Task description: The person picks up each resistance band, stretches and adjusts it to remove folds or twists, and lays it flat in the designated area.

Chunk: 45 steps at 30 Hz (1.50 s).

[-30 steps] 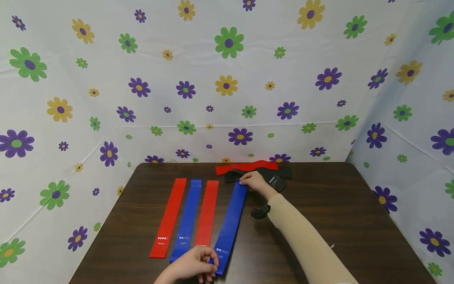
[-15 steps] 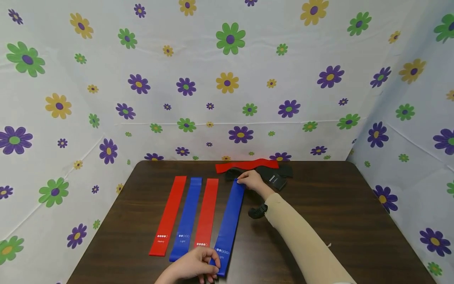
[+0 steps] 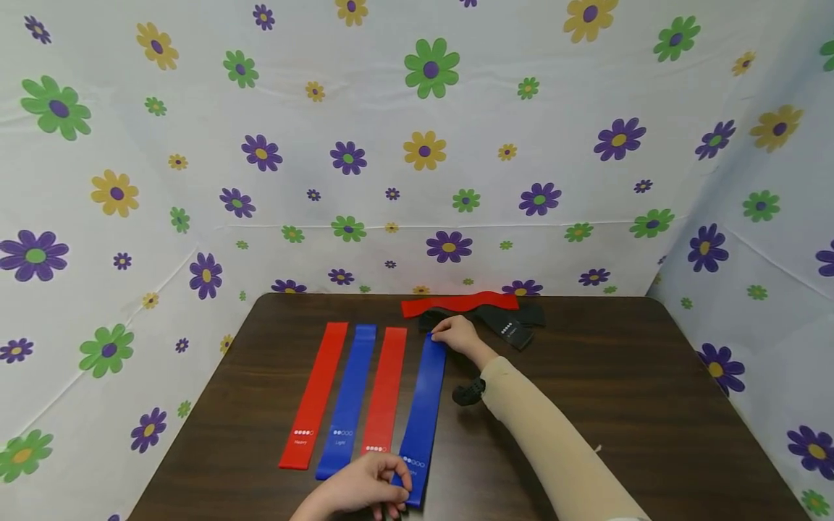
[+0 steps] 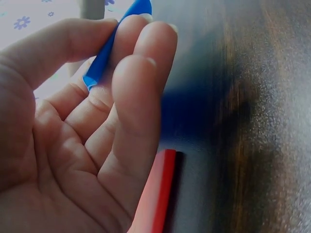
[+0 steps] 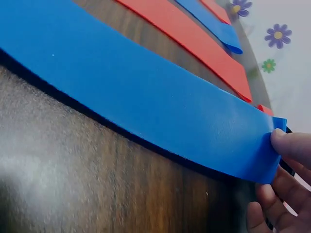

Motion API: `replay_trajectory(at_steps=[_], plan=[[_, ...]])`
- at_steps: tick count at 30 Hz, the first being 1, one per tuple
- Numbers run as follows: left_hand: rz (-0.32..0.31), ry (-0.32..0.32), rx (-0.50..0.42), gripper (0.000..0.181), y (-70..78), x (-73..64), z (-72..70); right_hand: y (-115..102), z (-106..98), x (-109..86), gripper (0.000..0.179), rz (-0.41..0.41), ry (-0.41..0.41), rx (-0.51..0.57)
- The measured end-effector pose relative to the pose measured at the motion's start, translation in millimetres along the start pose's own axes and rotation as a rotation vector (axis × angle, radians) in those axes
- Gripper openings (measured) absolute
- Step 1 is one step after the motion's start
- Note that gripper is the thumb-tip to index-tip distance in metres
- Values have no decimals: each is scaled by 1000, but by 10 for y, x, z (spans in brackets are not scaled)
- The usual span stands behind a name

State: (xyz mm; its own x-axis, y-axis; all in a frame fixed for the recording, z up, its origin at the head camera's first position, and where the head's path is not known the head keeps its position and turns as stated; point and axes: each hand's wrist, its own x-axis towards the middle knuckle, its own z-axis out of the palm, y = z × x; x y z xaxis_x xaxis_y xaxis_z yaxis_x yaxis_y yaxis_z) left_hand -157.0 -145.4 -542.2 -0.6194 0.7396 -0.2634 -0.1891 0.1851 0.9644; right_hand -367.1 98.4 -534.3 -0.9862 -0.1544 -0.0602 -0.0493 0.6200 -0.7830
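A blue resistance band [image 3: 424,405] marked with white dots is stretched lengthwise between both hands, at the right end of a row of bands. Its near end is pinched between thumb and fingers of my left hand [image 3: 368,483]; in the left wrist view the blue edge [image 4: 100,63] shows between thumb and fingertips. My right hand [image 3: 461,338] pinches the far end, thumb on top in the right wrist view. Left of it lie a red band [image 3: 386,387], another blue band [image 3: 349,398] labelled Light and a red band [image 3: 316,394] labelled Heavy.
At the table's back edge lie a wavy red band [image 3: 459,302] and, in front of it, black bands [image 3: 504,322], partly behind my right hand. The dark wooden table [image 3: 606,391] is bordered by a flowered white cloth [image 3: 365,123] behind and at the sides.
My right hand has shifted slightly left with the band's far end, so the blue band now lies closer to parallel with its neighbours. The left hand keeps its pinch on the near end.
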Motion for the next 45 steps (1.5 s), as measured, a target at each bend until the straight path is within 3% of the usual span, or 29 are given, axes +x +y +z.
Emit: replay_trajectory(at_steps=[14,24,36,45], plan=[[-13,-9,-25,8,-7,19,-29,-43,142,76,11,-41,-28,-85],[-32,1,-53,7,-64,49,-20,-38,184,91,13,16,-15,-107],[-19,75,-46,6,-111,130,21,-12,235,212,14,33,40,-134],[-44,127,-69,9,-116,178,-10,11,260,318,15,63,68,-158]])
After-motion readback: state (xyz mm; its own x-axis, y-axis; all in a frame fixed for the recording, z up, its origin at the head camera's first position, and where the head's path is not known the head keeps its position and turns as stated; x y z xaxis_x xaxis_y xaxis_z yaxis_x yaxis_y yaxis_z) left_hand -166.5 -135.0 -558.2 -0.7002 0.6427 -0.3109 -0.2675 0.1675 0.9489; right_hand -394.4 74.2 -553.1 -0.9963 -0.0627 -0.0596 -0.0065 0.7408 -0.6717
